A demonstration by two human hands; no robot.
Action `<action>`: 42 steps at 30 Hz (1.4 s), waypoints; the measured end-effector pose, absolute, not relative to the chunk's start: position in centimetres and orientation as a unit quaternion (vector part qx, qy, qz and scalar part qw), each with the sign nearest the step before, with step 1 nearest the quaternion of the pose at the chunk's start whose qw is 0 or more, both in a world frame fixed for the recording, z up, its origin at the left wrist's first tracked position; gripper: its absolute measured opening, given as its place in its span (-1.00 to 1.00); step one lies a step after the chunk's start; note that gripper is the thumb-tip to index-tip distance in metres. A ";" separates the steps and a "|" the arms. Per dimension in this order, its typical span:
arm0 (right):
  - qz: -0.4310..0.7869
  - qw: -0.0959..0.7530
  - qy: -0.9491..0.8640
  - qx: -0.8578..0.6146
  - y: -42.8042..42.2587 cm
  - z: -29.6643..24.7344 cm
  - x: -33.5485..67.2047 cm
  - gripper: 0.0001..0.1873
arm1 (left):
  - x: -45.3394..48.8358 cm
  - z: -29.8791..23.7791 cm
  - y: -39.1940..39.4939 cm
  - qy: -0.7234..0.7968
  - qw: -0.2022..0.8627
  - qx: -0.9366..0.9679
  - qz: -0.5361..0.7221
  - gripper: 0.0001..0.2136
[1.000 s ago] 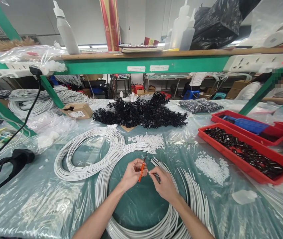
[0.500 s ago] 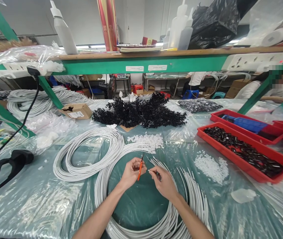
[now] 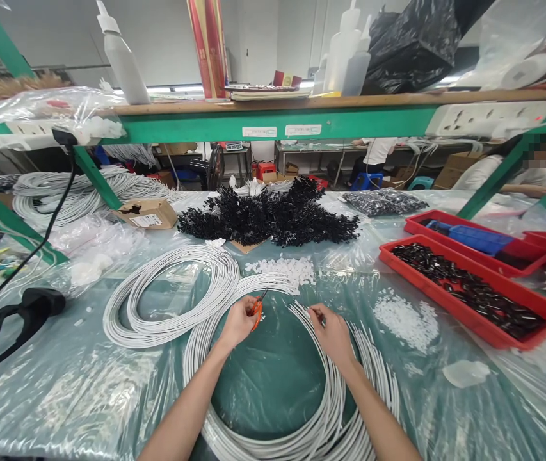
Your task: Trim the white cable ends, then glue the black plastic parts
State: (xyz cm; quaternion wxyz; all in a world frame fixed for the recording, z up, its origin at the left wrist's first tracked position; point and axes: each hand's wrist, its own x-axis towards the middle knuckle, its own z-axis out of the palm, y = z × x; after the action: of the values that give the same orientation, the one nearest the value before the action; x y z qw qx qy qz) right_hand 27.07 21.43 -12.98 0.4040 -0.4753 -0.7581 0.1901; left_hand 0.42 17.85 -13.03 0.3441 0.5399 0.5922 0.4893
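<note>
My left hand (image 3: 238, 322) is closed around small orange-handled scissors (image 3: 256, 310), their blades pointing up and away. My right hand (image 3: 333, 331) is closed in a pinch at the cut ends of a big coil of white cables (image 3: 273, 442); what the fingers hold is too small to name. Both hands hover over the near coil, which rings a bare patch of green table. A second white coil (image 3: 167, 294) lies to the left of it.
A pile of black parts (image 3: 273, 221) sits beyond, with white pellets (image 3: 285, 269) in front. Red trays (image 3: 474, 291) of dark pieces stand right. A cardboard box (image 3: 148, 213) and a black cord (image 3: 23, 307) lie left. A green shelf (image 3: 273, 121) crosses overhead.
My hands have drawn apart: the left with the scissors went up and left, the right went up and right to the cable ends.
</note>
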 end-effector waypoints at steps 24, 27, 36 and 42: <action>0.161 0.429 -0.751 -0.476 22.2 -13.3 27.3 -0.31 | -0.5 -14.5 18.2 0.638 0.303 0.565 0.426 -0.84; 0.159 0.442 -0.735 -0.489 22.2 -12.8 27.5 -0.29 | -0.5 -14.3 18.2 0.643 0.297 0.565 0.424 -0.84; 0.123 0.344 -0.698 -0.616 23.8 -10.1 34.1 -0.58 | -0.2 -13.9 18.0 0.639 0.295 0.573 0.420 -0.90; 0.125 0.161 -0.708 -0.676 23.1 -12.1 33.6 -0.91 | 0.0 -14.0 17.9 0.632 0.300 0.574 0.426 -0.88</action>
State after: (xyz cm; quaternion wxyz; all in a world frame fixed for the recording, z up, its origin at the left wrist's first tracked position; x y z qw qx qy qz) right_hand 33.63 23.10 -12.14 0.1611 -0.6760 -0.7082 0.1248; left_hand 0.04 17.87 -14.03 0.3001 0.5737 0.6320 0.4258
